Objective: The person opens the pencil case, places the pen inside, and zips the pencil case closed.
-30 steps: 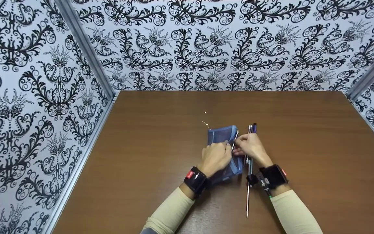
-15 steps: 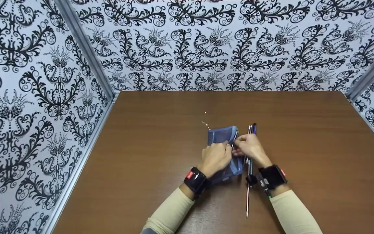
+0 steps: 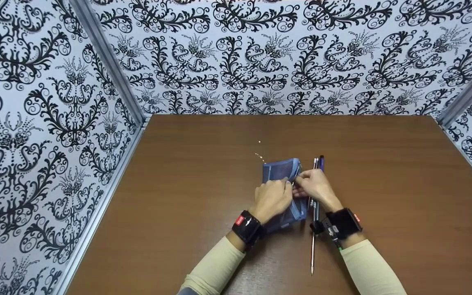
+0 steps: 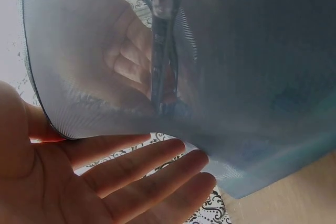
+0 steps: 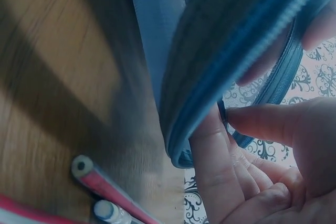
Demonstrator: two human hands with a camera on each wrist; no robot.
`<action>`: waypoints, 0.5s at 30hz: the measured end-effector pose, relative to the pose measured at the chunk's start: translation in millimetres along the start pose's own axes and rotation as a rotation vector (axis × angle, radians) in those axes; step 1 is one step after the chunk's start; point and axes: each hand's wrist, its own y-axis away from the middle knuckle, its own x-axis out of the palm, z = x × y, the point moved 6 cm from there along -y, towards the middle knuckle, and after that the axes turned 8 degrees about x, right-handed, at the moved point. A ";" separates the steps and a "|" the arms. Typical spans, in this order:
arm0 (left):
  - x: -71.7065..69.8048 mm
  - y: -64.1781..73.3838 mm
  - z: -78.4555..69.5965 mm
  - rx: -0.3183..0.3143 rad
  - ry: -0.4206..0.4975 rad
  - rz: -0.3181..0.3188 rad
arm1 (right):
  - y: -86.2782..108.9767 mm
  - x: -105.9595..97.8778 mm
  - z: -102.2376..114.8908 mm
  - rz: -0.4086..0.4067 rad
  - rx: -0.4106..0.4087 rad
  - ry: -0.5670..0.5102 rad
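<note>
A blue mesh zip pouch (image 3: 281, 168) stands tilted on the table, its zipped mouth parted. My left hand (image 3: 274, 198) holds the pouch by its side, with the fingers (image 4: 142, 182) fairly straight along the mesh in the left wrist view. My right hand (image 3: 317, 186) is at the mouth; its thumb and forefinger pinch a slim dark pen (image 5: 223, 113), mostly hidden there by the blue zip (image 5: 236, 61). Through the mesh in the left wrist view, the pen (image 4: 164, 51) runs lengthwise, and the curled right fingers show behind it.
Under my right wrist lie several writing tools, among them a long pencil (image 3: 312, 254), a purple-blue pen (image 3: 321, 162) and a red pencil (image 5: 102, 184). A thin light-coloured chain (image 3: 259, 156) trails beyond the pouch. Patterned walls (image 3: 260, 61) border the brown table (image 3: 187, 172).
The pen at the pouch's mouth has slid down, so less of it shows above my right fingers. Both hands have stayed almost in place.
</note>
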 end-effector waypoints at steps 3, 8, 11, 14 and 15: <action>0.0 0.0 -0.1 -0.001 -0.001 0.000 | -0.3 0.1 -0.6 -0.010 -0.001 0.006; 0.0 -0.1 0.0 -0.001 0.003 -0.003 | -0.3 0.9 -0.6 -0.014 -0.001 0.012; -0.3 0.0 0.0 0.001 0.010 -0.007 | -0.2 1.3 -0.7 -0.015 -0.002 0.018; -0.5 0.3 -0.3 0.009 0.012 -0.009 | 0.0 1.5 -0.7 -0.019 -0.007 0.027; -0.6 0.4 -0.4 0.011 0.011 -0.009 | 0.1 1.6 -0.8 -0.019 -0.007 0.031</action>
